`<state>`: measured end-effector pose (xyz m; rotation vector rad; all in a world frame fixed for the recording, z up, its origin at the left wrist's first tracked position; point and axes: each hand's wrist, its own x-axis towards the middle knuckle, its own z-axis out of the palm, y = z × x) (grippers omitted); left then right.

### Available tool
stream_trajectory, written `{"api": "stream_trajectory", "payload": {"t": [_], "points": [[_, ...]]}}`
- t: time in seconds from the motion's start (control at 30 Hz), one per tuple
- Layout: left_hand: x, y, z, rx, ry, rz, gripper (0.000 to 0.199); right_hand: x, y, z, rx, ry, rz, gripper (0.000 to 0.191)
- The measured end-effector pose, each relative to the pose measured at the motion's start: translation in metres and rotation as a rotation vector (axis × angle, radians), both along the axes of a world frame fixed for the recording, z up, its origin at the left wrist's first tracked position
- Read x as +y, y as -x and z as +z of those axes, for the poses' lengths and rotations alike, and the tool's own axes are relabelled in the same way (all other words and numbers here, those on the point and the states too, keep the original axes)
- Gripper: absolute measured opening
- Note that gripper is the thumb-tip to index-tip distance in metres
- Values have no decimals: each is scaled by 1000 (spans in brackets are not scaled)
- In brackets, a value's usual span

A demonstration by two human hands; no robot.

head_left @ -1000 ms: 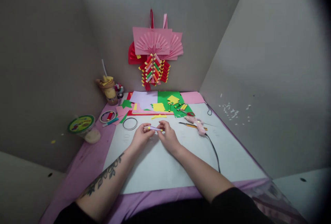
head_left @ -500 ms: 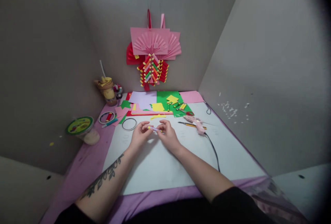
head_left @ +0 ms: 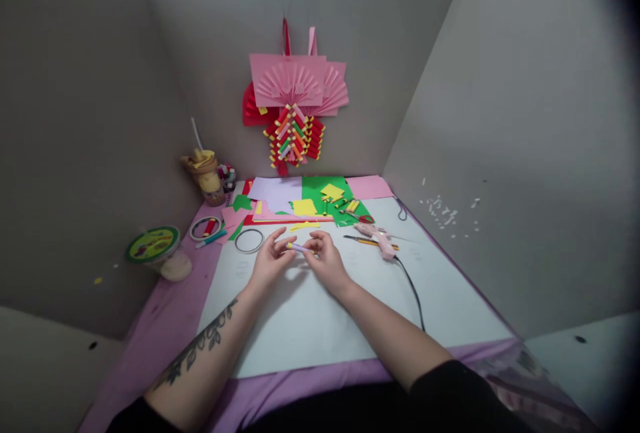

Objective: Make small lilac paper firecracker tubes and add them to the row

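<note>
A small lilac paper roll (head_left: 301, 248) with a yellow band at its left end is held between my two hands above the white board. My left hand (head_left: 271, 261) is at the roll's yellow end, thumb below and fingers slightly raised. The fingers of my right hand (head_left: 326, 261) pinch the other end, which they partly hide. A ring of tape (head_left: 249, 241) lies just left of my left hand. Yellow paper strips (head_left: 305, 225) lie beyond the hands.
A pink glue gun (head_left: 384, 245) with a black cable and a cutter (head_left: 367, 241) lie on the right. Coloured paper sheets (head_left: 275, 190) cover the back. Lidded cups (head_left: 175, 263) stand left. Paper firecracker decorations (head_left: 293, 133) hang on the grey back panel.
The fingers of my left hand have lifted and spread somewhat, so more of the roll and its yellow end shows. My right hand has barely moved.
</note>
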<state>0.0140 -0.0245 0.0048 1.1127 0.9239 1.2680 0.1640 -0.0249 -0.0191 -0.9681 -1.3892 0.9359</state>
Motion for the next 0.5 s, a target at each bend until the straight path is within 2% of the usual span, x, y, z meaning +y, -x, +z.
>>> {"api": "stream_trajectory", "payload": {"t": [0.07, 0.23, 0.5], "points": [[0, 0, 2, 19, -31, 14, 59, -1, -1, 2, -23, -51, -20, 37], [-1, 2, 4, 145, -53, 61, 26, -3, -2, 2, -84, -82, -21, 37], [0, 4, 4, 177, -82, 58, 21, -2, -1, 0, -20, -10, 43, 36]]}}
